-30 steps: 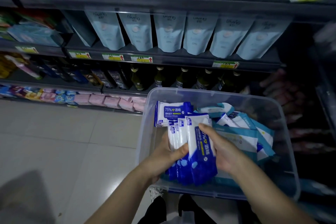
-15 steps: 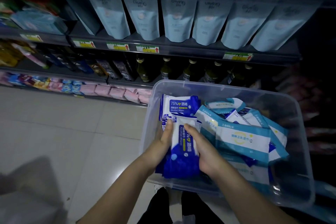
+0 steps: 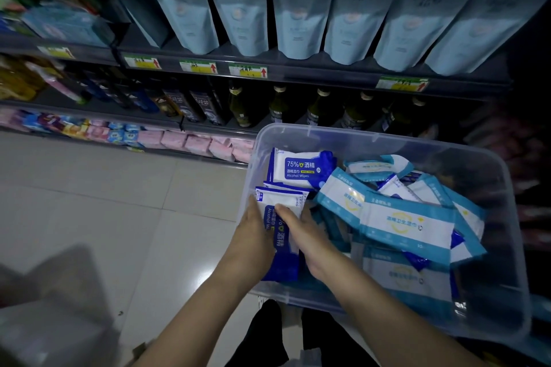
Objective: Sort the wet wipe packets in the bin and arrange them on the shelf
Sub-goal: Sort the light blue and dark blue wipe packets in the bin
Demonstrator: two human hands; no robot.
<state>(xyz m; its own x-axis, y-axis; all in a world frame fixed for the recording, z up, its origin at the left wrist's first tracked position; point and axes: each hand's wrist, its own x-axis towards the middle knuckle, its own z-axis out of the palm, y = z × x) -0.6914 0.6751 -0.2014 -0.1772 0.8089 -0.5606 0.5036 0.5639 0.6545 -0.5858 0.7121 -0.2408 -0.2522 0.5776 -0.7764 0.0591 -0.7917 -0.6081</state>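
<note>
A clear plastic bin (image 3: 387,140) sits in front of me with wet wipe packets inside. Dark blue and white alcohol wipe packets (image 3: 301,168) lie at its left end. Light blue and white packets (image 3: 405,226) fill the middle and right. My left hand (image 3: 252,243) and my right hand (image 3: 304,235) clasp a small stack of dark blue packets (image 3: 283,217) between them, low against the bin's left wall. Both hands curl round the stack from either side.
Dark store shelves (image 3: 298,74) run across the back, with pale blue pouches (image 3: 301,18) on top, bottles (image 3: 280,107) below and pink packs (image 3: 193,143) at floor level. Pale tiled floor (image 3: 104,202) stretches left. My dark-trousered legs (image 3: 268,334) stand under the bin.
The stack of dark blue packets has gone down from above the bin's rim into its left end, held by both hands. The view has tilted downward.
</note>
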